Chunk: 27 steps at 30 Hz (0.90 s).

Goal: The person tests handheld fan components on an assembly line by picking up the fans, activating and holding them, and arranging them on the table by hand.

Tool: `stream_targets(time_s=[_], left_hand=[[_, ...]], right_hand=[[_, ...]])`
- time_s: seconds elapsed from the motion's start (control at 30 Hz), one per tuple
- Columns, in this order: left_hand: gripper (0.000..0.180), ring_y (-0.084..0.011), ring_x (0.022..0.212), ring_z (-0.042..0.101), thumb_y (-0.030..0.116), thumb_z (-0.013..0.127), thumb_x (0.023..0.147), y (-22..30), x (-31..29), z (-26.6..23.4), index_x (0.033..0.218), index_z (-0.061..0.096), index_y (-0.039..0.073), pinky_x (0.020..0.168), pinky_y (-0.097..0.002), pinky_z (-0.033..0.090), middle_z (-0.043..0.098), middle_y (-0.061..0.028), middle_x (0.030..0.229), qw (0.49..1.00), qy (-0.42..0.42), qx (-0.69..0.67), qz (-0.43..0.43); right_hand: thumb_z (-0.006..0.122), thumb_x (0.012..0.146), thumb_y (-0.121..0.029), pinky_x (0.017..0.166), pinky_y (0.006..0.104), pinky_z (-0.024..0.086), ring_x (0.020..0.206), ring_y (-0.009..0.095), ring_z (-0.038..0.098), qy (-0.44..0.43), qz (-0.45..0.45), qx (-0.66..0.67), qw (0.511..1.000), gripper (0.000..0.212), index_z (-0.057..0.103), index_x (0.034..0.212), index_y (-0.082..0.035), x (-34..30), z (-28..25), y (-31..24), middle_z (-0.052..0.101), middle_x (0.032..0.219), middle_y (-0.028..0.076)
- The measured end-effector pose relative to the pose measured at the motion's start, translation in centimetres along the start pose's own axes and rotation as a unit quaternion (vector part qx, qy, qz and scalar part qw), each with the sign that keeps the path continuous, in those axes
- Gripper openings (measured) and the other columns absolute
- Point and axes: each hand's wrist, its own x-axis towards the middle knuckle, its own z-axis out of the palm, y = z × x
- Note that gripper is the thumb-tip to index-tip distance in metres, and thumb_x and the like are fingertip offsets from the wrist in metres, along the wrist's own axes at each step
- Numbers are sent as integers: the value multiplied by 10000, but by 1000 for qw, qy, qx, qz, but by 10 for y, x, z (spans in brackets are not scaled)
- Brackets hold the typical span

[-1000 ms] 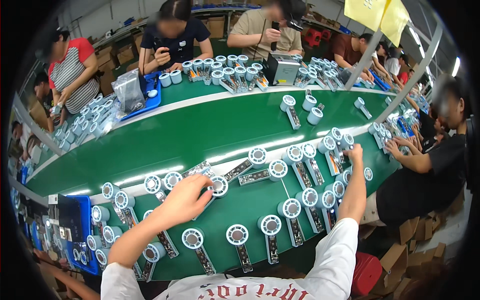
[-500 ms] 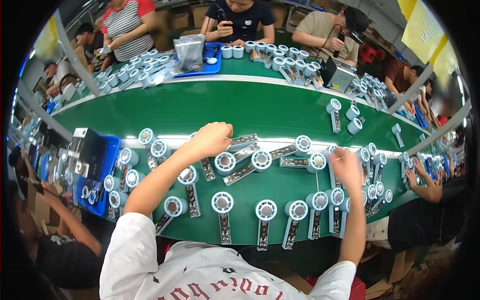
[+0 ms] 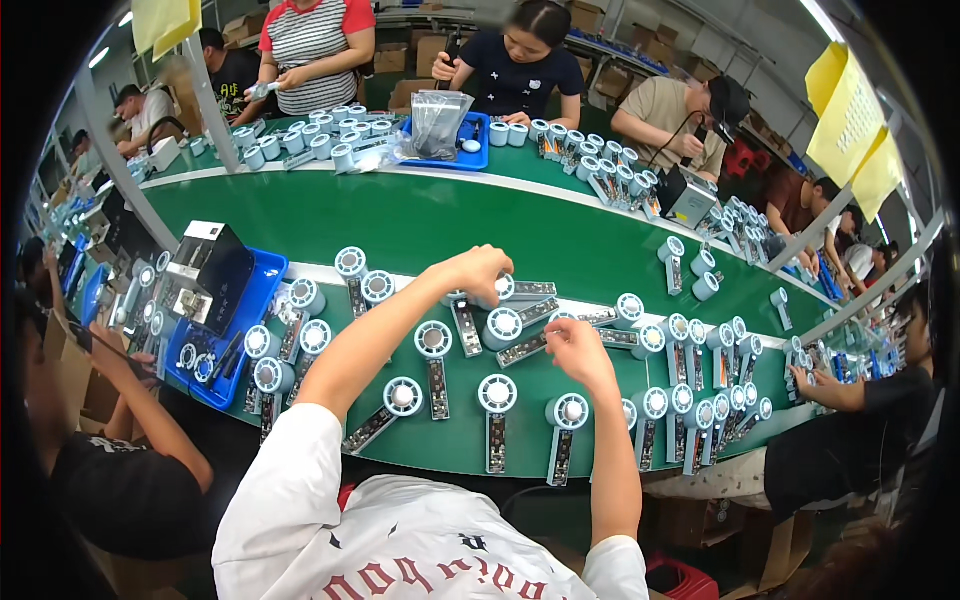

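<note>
Light-blue handheld fan housings, each with a round vented head and a handle showing a circuit board, lie in loose rows before me. My left hand (image 3: 482,274) is over the far part of the rows, fingers bent down at a fan housing (image 3: 504,288) it partly covers. Whatever lies between those fingertips is hidden. Closer in, my right hand (image 3: 582,352) has its fingers curled together beside another fan housing (image 3: 561,318); any small thing in them is too small to name. A fan housing (image 3: 497,394) with a pale disc at its centre lies nearer to me.
On my left, a blue tray (image 3: 268,290) holds a dark box (image 3: 213,275) and round parts. Across the green table (image 3: 400,215), co-workers sit behind more fan parts and another blue tray (image 3: 478,150). Metal posts (image 3: 212,100) rise at the table's sides.
My right hand has come left from the right-hand fan housings to the middle. My left hand stays over the far row, its fingers now pointing further down. The whole view has shifted.
</note>
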Motion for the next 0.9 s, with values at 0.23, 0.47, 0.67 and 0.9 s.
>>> stream_targets(time_s=[0.23,0.47,0.67,0.9], left_hand=[[431,-276,923,568,7,609,617,55,-52,-101,1046,586,45,820,-358,465,638,-99,955,976,52,4,210],[433,-282,926,557,-78,550,621,67,-29,-80,1025,578,76,846,-383,465,585,-97,1050,897,283,-192,280],[456,-290,1009,501,-95,589,681,15,41,28,1049,611,174,849,-401,477,509,-110,1094,958,-46,87,271],[299,-271,1053,474,64,626,750,-1,47,35,1022,619,188,803,-394,473,471,-103,1160,917,-38,186,351]], right_hand=[[594,758,-59,640,346,478,656,234,585,312,-262,-193,893,262,621,1008,16,4,-16,-43,643,780,93],[616,746,-35,537,258,440,567,145,527,88,-19,257,962,205,575,942,7,-4,-34,-15,578,718,65],[592,785,-18,514,235,419,569,136,547,186,-6,411,892,162,527,933,-13,-67,-20,-9,555,711,67],[582,779,-4,471,248,404,499,151,519,180,-3,420,889,196,514,963,-4,-132,-11,-2,550,707,78]])
